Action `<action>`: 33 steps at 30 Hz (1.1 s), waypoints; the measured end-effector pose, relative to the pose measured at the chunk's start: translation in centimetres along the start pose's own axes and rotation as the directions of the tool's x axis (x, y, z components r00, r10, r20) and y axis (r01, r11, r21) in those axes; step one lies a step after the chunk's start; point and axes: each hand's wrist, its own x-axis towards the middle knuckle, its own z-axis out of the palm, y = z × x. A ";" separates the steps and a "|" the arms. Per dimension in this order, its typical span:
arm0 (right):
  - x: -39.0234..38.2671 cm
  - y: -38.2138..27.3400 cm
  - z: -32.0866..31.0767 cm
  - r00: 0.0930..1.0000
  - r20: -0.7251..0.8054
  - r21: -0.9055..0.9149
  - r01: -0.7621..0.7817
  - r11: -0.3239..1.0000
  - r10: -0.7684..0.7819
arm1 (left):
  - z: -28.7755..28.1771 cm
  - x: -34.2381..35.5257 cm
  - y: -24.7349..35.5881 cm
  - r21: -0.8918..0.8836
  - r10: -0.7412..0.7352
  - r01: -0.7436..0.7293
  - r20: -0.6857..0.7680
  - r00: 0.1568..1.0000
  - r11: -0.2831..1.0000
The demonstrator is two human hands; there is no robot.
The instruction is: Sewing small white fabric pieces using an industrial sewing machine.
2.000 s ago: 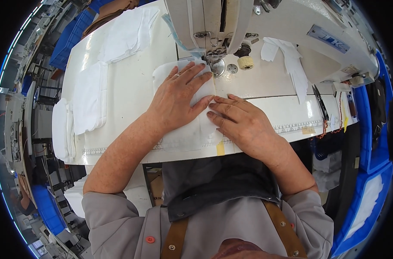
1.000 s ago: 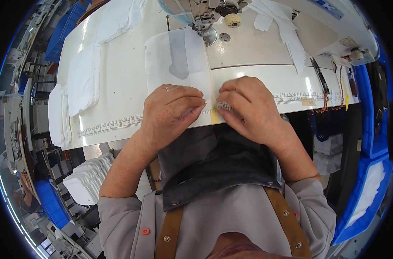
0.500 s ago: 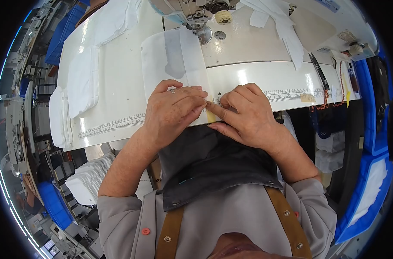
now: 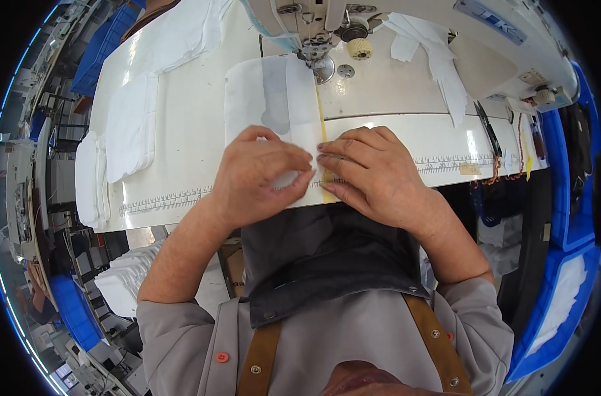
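Note:
A white fabric piece [image 4: 240,89] with a greyish band lies on the sewing table, its far end by the needle area of the sewing machine [image 4: 315,41]. Along its right edge runs a narrow yellow strip [image 4: 322,113]. My left hand [image 4: 264,173] is curled over the near part of the fabric, thumb and fingertips brought together in a pinch close to that edge. Facing it, my right hand [image 4: 374,168] rests its fingertips on the yellow strip, with the thumb apart from the fingers and nothing gripped. The fabric under both hands is partly hidden.
White fabric stacks [image 4: 130,125] lie on the table's left side. A printed ruler [image 4: 165,201] follows the front edge. At right are black scissors [image 4: 488,129], white scraps [image 4: 439,63] and blue bins [image 4: 558,290]. More white pieces [image 4: 125,277] hang below left.
The fabric's right edge now shows a long yellow strip, where only a short bit showed before. My left fingers have curled more, and my right fingertips have spread along the edge.

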 end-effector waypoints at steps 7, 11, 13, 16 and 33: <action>1.2 -0.5 -0.7 0.997 0.051 -0.134 0.059 0.989 -0.052 | -0.9 2.6 -2.7 0.213 -0.070 0.045 0.111 0.991 0.976; 1.7 0.0 -1.0 0.994 0.083 -0.120 0.078 0.990 -0.068 | -0.5 2.3 -2.5 0.199 -0.117 0.089 0.134 0.984 0.976; 1.9 0.1 -0.9 0.996 0.061 -0.102 0.073 0.992 -0.067 | -0.5 2.3 -2.8 0.214 -0.117 0.088 0.127 0.985 0.973; 2.3 0.8 -0.7 0.997 0.061 -0.103 0.048 0.994 -0.042 | -0.5 2.7 -3.4 0.232 -0.111 0.084 0.105 0.988 0.969; 6.7 5.5 0.2 0.996 0.078 -0.197 0.054 0.979 -0.039 | -1.3 6.9 -9.7 0.301 -0.177 0.149 0.070 0.982 0.942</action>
